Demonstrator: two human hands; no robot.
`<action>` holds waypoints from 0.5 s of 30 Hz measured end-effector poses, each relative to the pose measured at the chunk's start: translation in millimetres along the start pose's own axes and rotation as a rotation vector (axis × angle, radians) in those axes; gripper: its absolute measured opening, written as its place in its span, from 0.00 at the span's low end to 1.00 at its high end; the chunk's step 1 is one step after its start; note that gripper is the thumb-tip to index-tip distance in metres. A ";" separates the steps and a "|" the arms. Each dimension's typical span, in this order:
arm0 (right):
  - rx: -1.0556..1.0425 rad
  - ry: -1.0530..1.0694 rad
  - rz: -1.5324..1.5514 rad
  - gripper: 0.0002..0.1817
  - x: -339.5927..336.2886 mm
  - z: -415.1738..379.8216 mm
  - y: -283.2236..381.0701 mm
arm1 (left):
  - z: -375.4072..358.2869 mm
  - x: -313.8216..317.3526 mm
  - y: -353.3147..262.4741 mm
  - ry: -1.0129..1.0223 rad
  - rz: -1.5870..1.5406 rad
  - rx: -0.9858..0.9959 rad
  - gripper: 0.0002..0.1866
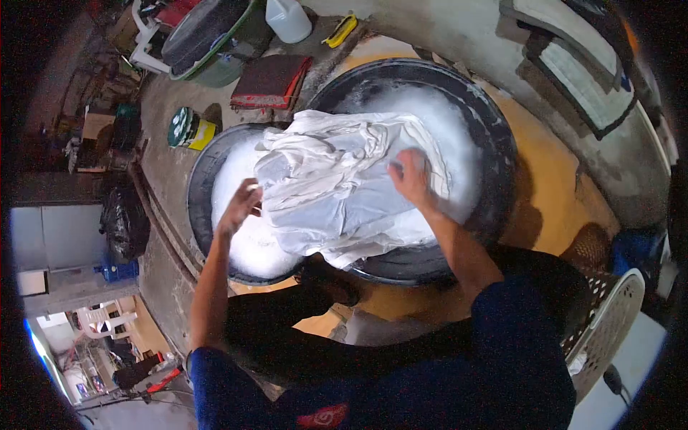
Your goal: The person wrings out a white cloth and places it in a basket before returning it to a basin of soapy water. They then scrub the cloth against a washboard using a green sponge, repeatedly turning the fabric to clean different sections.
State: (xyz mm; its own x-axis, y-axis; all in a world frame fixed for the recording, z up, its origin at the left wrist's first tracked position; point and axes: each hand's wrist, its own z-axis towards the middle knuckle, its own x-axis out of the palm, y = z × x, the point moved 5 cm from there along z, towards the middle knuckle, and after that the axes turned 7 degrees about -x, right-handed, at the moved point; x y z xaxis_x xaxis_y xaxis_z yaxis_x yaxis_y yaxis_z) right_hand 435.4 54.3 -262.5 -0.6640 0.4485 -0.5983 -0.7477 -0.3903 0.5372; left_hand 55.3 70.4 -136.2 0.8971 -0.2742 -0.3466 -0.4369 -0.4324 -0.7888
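A wet, wrinkled white garment [344,183] lies across two dark round tubs full of suds, bridging their rims. The smaller tub [201,175] is on the left, and the larger tub [494,122] is on the right. My left hand [242,206] is over the foam beside the garment's left edge, fingers bent and apart, with white foam on them. On the right part of the garment rests my right hand [412,179], its thumb spread from the fingers; no fold shows clearly gripped. Foam and cloth hide most of the tubs' insides.
A yellow and green container [192,130] stands close to the small tub. Behind are a folded dark red mat [271,82], a white jug [288,20], a yellow brush [340,31] and a green basin [215,68]. A plastic chair [609,322] is at the right.
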 end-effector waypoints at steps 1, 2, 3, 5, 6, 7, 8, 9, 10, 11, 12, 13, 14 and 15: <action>-0.047 0.071 0.030 0.14 -5.8 -4.1 15.7 | 3.8 -0.3 8.6 0.071 -0.068 -0.032 0.14; -0.094 0.144 0.060 0.13 -12.7 -7.3 30.5 | 6.3 -0.4 19.2 0.142 -0.137 -0.066 0.11; -0.140 0.217 0.090 0.12 -14.0 -7.7 41.3 | 4.7 -3.2 20.7 0.140 -0.149 -0.013 0.10; -0.179 0.295 0.120 0.10 5.4 -11.1 36.9 | 2.0 -7.5 26.7 0.128 -0.072 0.052 0.11; -0.201 0.336 0.131 0.09 9.8 -8.2 35.1 | 1.4 -4.5 25.1 0.123 -0.037 0.087 0.11; -0.227 0.381 0.121 0.08 11.1 -9.4 33.9 | 0.7 -3.2 21.0 0.092 -0.043 0.100 0.11; -0.252 0.422 0.107 0.06 11.5 -9.8 31.8 | 0.9 -4.8 21.4 0.060 -0.050 0.090 0.10; -0.277 0.458 0.092 0.05 10.9 -7.6 28.1 | 2.9 -6.8 21.3 0.028 -0.055 0.083 0.10; -0.288 0.413 0.118 0.05 10.4 -11.1 13.4 | 3.1 -8.8 21.6 -0.002 -0.060 0.076 0.10; -0.300 0.368 0.145 0.05 13.6 -22.6 -11.3 | -4.0 -4.3 11.6 -0.051 -0.151 0.027 0.10; -0.313 0.324 0.170 0.05 3.5 -21.9 -16.5 | -7.9 0.5 8.8 -0.039 -0.156 0.016 0.10; -0.201 0.387 0.020 0.05 -5.7 -26.5 -28.6 | -10.6 4.8 7.1 -0.025 -0.162 0.005 0.10; -0.210 0.372 0.001 0.05 -8.8 -25.6 -30.5 | -10.8 7.8 5.3 -0.010 -0.165 -0.002 0.11; -0.215 0.357 -0.018 0.06 -12.6 -25.6 -31.3 | -4.6 8.8 17.8 0.046 -0.234 -0.027 0.12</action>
State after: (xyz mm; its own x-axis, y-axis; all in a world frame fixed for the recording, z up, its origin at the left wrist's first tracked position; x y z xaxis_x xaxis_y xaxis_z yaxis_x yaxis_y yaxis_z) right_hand 466.9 40.3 -287.0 -0.5833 0.1641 -0.7955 -0.7186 -0.5609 0.4112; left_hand 55.1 56.4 -151.0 0.9705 -0.2021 -0.1318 -0.2193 -0.5115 -0.8308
